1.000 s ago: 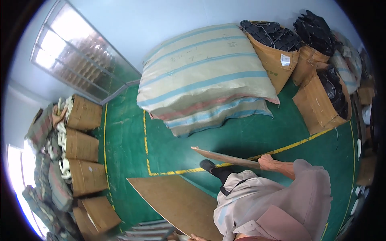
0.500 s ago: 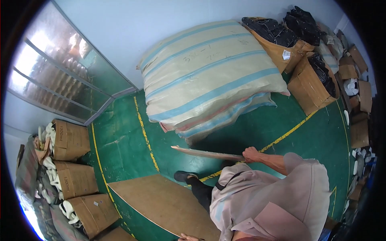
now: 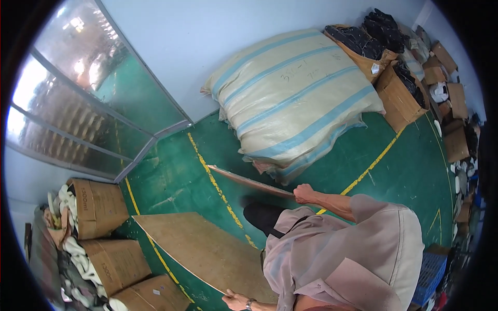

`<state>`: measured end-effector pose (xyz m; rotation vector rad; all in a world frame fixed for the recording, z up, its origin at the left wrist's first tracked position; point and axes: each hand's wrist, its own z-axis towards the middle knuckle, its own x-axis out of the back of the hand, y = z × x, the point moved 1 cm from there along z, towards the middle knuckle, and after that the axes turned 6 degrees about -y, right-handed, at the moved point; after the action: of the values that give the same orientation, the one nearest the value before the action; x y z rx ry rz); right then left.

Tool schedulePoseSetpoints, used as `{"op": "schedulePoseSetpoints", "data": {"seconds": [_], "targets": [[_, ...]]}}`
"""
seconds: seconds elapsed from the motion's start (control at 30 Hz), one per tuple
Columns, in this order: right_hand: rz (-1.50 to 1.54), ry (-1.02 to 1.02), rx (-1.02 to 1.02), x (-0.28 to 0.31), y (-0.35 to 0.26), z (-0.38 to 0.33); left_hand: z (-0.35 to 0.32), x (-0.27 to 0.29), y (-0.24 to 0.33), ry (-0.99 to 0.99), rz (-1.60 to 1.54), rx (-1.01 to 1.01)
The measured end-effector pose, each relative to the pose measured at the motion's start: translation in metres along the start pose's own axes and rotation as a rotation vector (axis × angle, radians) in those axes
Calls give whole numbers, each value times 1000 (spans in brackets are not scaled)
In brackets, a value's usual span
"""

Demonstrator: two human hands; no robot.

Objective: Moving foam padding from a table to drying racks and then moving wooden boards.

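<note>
My left hand [image 3: 236, 299], with a metal watch band at its wrist, closes on the lower edge of a large brown wooden board [image 3: 199, 246]. That board slants over the floor on my left, its far end beside a yellow line. Ahead of my body, my right hand [image 3: 304, 193] is wrapped round the near end of a second wooden board [image 3: 249, 181]. I see this one almost edge-on, reaching away to the left towards the striped sack. Part of the first board is hidden by my shirt. My dark-clad leg [image 3: 262, 216] is between the two boards.
A big stuffed white sack [image 3: 301, 98] with blue stripes lies by the wall. Cardboard boxes [image 3: 101, 207] of white items line the left side; a box [image 3: 399, 98] of dark items stands right of the sack. Glazed panels [image 3: 104, 88] meet the green floor [image 3: 166, 171]. A blue crate [image 3: 430, 274] is at lower right.
The view has shifted as I step forward, my leg now bent between the boards. Both boards have moved along with my hands, and more of my left hand shows.
</note>
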<state>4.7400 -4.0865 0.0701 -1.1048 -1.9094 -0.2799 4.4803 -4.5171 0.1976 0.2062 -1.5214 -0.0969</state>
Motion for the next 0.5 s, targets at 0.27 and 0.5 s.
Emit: {"op": "schedulePoseSetpoints", "data": {"seconds": [0.27, 0.5], "targets": [[145, -5, -47, 52, -114, 141, 224, -42, 96, -43, 26, -174], [173, -61, -35, 112, -223, 298, 417, -41, 171, -128, -29, -194]]}}
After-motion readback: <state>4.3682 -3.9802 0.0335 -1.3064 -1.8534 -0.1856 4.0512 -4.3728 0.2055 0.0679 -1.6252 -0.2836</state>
